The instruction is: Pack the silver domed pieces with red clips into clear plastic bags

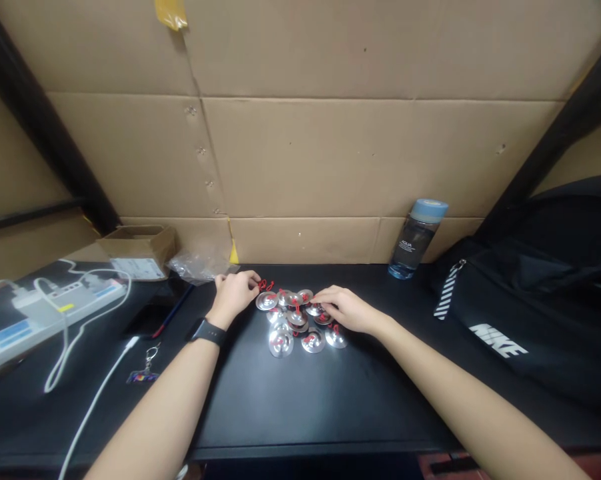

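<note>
Several small silver finger cymbals (296, 319) with red cord loops lie in a loose pile on the black tabletop (280, 407). My left hand (236, 292), with a black watch on its wrist, is at the pile's left edge. Its fingertips are pinched together at a red cord (264, 285), just above the leftmost cymbal (267, 301). From the right, my right hand (348, 308) reaches over the pile, fingers stretched out and thumb apart, the tips touching the cymbals there. Those fingers partly cover a cymbal (314, 309). Three cymbals lie along the near edge, one of them at the left (281, 343).
Left: a white power strip (75, 300) with cables, a small cardboard box (138, 250), clear plastic wrap (200, 265), a phone (153, 317) and a keyring (143, 375). Right: a water bottle (416, 240) and a black bag (535, 320). A cardboard wall (300, 160) closes the back.
</note>
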{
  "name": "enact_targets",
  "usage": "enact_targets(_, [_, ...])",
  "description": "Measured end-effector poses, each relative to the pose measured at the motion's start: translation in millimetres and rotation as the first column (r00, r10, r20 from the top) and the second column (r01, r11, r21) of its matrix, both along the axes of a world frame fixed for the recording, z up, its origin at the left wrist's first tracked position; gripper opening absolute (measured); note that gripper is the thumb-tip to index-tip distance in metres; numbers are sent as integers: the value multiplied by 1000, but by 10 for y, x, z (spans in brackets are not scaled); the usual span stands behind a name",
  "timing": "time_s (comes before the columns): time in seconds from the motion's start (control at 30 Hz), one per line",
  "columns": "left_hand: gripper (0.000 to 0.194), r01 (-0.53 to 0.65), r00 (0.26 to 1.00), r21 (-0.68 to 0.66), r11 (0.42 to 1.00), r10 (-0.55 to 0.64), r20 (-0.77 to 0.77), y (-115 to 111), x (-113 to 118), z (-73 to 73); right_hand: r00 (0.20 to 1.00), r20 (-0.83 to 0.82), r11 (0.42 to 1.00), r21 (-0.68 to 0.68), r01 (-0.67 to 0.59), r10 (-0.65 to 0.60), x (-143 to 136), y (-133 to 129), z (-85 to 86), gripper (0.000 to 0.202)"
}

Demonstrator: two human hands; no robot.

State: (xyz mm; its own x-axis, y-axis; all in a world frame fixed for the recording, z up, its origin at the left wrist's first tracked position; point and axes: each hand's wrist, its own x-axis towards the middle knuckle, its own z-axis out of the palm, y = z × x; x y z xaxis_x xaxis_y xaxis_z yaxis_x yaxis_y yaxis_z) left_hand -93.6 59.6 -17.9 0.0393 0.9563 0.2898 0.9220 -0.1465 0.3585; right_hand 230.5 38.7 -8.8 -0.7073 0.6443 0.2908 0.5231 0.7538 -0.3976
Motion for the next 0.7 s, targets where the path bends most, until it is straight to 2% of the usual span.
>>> enact_targets(0.13, [21, 32, 999, -6, 999, -32, 8, 10, 25, -15, 998, -62, 1000, 0, 4, -4, 26, 15, 63, 32])
enact_targets(0.27, [23, 58, 997, 86, 995, -62, 51, -75, 121, 93, 970, -222, 994, -47, 95, -103, 68, 7, 174, 26])
enact_targets(0.33, [22, 155, 980, 126, 980, -169, 107, -191, 255, 182, 942, -309, 988, -115, 102, -133, 65, -16, 224, 28])
enact_targets(0.4, [19, 340, 917, 105, 934, -355, 185, -341, 446, 258, 909, -392, 975, -212, 59, -141, 37, -51, 261, 31])
enact_targets(0.47, [19, 430, 859, 135, 893, -451, 243, -484, 648, 298, 874, -466, 951, -309, -18, -135, -13, -98, 280, 34])
enact_targets(0.57, [19, 408, 855, 223, 885, -456, 247, -613, 853, 291, 823, -554, 909, -395, -131, -123, -110, -182, 274, 35])
enact_targets(0.7, [9, 341, 884, 294, 893, -412, 223, -631, 883, 254, 805, -583, 898, -404, -173, -108, -218, -286, 212, 37])
